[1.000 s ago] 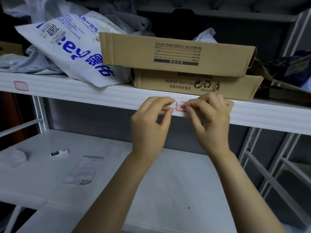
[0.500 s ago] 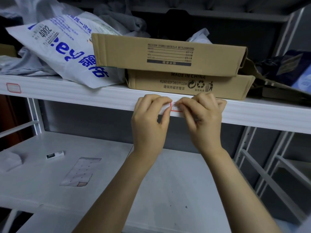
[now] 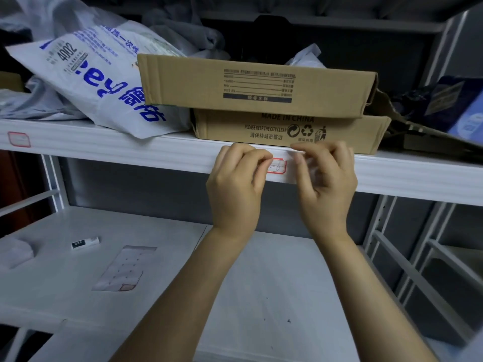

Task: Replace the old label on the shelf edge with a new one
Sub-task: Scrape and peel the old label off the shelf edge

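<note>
A small white label with a red border [image 3: 277, 166] sits on the front edge of the white shelf [image 3: 130, 150], with a faint handwritten mark on it. My left hand [image 3: 236, 186] has its fingers curled and its fingertips touch the label's left end. My right hand [image 3: 324, 184] is blurred, just right of the label, with curled fingers holding nothing I can make out. A second red-bordered label [image 3: 18, 139] is stuck on the shelf edge at the far left.
Two stacked cardboard boxes [image 3: 261, 100] and a white printed plastic bag [image 3: 86, 74] sit on the upper shelf right above my hands. On the lower shelf lie a label backing sheet [image 3: 125, 267], a small white-and-black stick [image 3: 85, 242] and a pale wad [image 3: 14, 253].
My right hand has come off the label and shifted right, so most of the label now shows. My left hand stays at its left end.
</note>
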